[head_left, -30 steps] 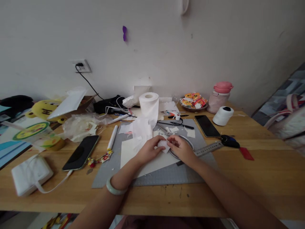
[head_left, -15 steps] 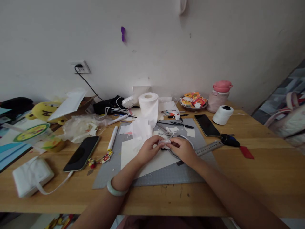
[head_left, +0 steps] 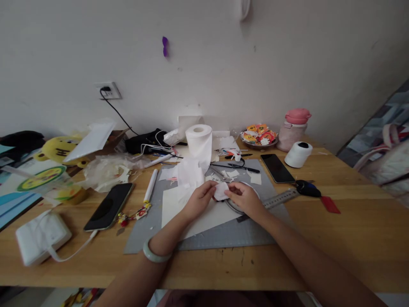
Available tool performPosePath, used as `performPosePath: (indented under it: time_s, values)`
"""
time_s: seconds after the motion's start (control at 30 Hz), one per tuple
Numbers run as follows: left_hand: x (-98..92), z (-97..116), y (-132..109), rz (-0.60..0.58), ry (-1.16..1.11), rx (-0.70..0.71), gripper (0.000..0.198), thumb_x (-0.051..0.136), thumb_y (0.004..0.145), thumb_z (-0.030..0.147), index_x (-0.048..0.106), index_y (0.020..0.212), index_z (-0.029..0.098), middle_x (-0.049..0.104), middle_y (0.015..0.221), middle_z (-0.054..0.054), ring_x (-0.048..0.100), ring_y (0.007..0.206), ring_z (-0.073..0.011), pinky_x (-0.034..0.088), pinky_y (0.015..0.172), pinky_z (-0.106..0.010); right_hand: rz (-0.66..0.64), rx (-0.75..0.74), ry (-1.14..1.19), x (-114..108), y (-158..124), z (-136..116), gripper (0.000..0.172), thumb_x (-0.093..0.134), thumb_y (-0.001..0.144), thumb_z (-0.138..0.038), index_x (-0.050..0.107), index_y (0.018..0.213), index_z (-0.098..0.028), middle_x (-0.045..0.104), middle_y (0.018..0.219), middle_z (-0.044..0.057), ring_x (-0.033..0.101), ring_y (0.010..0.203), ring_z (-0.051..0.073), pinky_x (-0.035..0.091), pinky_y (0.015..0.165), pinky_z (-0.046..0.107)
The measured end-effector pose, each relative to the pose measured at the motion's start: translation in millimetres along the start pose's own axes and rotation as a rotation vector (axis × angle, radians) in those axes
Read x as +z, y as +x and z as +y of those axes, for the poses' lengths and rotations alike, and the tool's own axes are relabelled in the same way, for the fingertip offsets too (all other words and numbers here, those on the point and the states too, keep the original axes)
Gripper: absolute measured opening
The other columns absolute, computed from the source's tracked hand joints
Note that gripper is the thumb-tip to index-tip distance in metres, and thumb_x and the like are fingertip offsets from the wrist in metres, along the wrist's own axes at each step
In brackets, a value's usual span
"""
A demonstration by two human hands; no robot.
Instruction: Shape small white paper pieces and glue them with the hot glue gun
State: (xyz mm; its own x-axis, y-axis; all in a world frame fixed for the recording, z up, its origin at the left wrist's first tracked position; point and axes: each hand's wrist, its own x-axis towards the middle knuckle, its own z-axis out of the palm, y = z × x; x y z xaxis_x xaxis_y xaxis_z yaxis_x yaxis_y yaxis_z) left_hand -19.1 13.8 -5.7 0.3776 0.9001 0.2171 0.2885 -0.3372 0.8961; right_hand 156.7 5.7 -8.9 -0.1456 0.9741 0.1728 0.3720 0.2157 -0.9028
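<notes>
A small piece of white tissue paper (head_left: 220, 192) is held up between my two hands. My left hand (head_left: 198, 199) pinches its left edge, and my right hand (head_left: 244, 198) grips its right edge. Beneath lies a cream sheet of paper (head_left: 204, 219) on a grey cutting mat (head_left: 140, 232). A round, metal-rimmed dish (head_left: 234, 207) sits partly hidden under my right hand. Just beyond my hands stands a toilet paper roll (head_left: 199, 143), its loose end trailing down toward the sheet. Paper scraps and what looks like tweezers (head_left: 219, 174) lie behind the tissue.
To the right are a steel ruler (head_left: 281, 198), a black phone (head_left: 277, 168), a thread spool (head_left: 298, 154), a pink-lidded bottle (head_left: 293, 130) and a box cutter (head_left: 307, 188). On the left lie another phone (head_left: 108, 207), a white power bank (head_left: 43, 236) and a white tube (head_left: 151, 185).
The tissue piece between my fingers has been turned and now shows a broader, flatter face. My hands have spread slightly apart around it; objects on the table stay put.
</notes>
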Motion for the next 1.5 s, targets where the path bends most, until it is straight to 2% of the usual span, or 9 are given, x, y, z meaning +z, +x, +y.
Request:
performPosePath:
  time_s: [0.13,0.33,0.57,0.73,0.83,0.93,1.0,1.2,1.5]
  values:
    - [0.4,-2,1,0.019,-0.010,-0.033,0.029,0.043,0.091,0.036,0.052,0.107,0.014,0.060,0.079,-0.001,0.058,0.065,-0.0128,0.050,0.063,-0.031,-0.037,0.002,-0.011,2,-1,1,0.019,0.056,0.074,-0.032,0.062,0.084,-0.017,0.067,0.074,0.004,0.061,0.066,0.016,0.046,0.061,0.027]
    - [-1.4,-2,3,-0.021,0.104,-0.084,0.023,0.050,0.088,0.033,0.059,0.095,0.013,0.062,0.087,-0.003,0.060,0.075,-0.0147,0.051,0.068,-0.033,-0.069,-0.033,-0.084,1,-3,-6,0.012,0.056,0.074,-0.029,0.061,0.074,-0.018,0.064,0.067,0.002,0.057,0.060,0.014,0.042,0.056,0.024]
    - [-1.9,3,4,-0.046,0.338,-0.137,0.023,0.050,0.088,0.032,0.059,0.098,0.013,0.063,0.093,-0.004,0.061,0.078,-0.0155,0.052,0.070,-0.034,-0.074,-0.079,-0.190,-1,-5,-9,0.012,0.053,0.079,-0.026,0.062,0.077,-0.018,0.063,0.066,0.001,0.056,0.060,0.014,0.040,0.056,0.023]
    - [-27.1,14,4,0.043,0.633,-0.217,0.026,0.047,0.089,0.036,0.059,0.096,0.014,0.063,0.086,-0.004,0.061,0.075,-0.0151,0.049,0.072,-0.036,-0.108,-0.108,-0.297,-3,-7,-12,0.014,0.051,0.081,-0.023,0.063,0.077,-0.018,0.064,0.069,0.003,0.055,0.062,0.015,0.038,0.058,0.025]
    - [-46.2,15,4,0.138,0.809,-0.293,0.035,0.038,0.090,0.043,0.058,0.097,0.015,0.064,0.083,-0.007,0.061,0.079,-0.0213,0.046,0.075,-0.041,-0.134,-0.109,-0.347,-1,-9,-14,0.011,0.053,0.079,-0.022,0.063,0.075,-0.019,0.063,0.069,0.002,0.055,0.062,0.014,0.037,0.057,0.024]
    - [-54.9,11,4,0.105,0.918,-0.353,0.044,0.051,0.077,0.056,0.061,0.088,0.014,0.065,0.085,-0.012,0.060,0.084,-0.0307,0.044,0.074,-0.046,-0.128,-0.093,-0.381,2,-10,-14,0.009,0.055,0.078,-0.021,0.063,0.082,-0.019,0.062,0.068,0.001,0.056,0.062,0.014,0.037,0.056,0.024]
    - [-54.8,7,3,0.048,0.951,-0.381,0.047,0.060,0.071,0.056,0.061,0.090,0.013,0.064,0.091,-0.013,0.060,0.086,-0.0304,0.045,0.075,-0.047,-0.118,-0.083,-0.397,3,-10,-13,0.015,0.056,0.077,-0.020,0.062,0.091,-0.019,0.062,0.067,0.001,0.056,0.061,0.014,0.037,0.056,0.024]
    - [-48.2,-3,0,-0.058,0.904,-0.394,0.031,0.052,0.086,0.031,0.053,0.113,0.015,0.057,0.112,-0.008,0.058,0.095,-0.0208,0.049,0.080,-0.042,-0.117,-0.089,-0.410,5,-10,-10,0.017,0.055,0.078,-0.022,0.061,0.094,-0.020,0.062,0.068,0.000,0.056,0.061,0.013,0.036,0.055,0.023]
    - [-34.4,2,8,0.040,0.558,-0.370,0.027,0.052,0.087,0.031,0.056,0.108,0.015,0.060,0.107,-0.008,0.060,0.090,-0.0191,0.050,0.077,-0.039,-0.113,-0.115,-0.356,2,-12,-13,0.012,0.054,0.078,-0.022,0.063,0.085,-0.021,0.063,0.071,0.002,0.056,0.063,0.015,0.038,0.057,0.025]
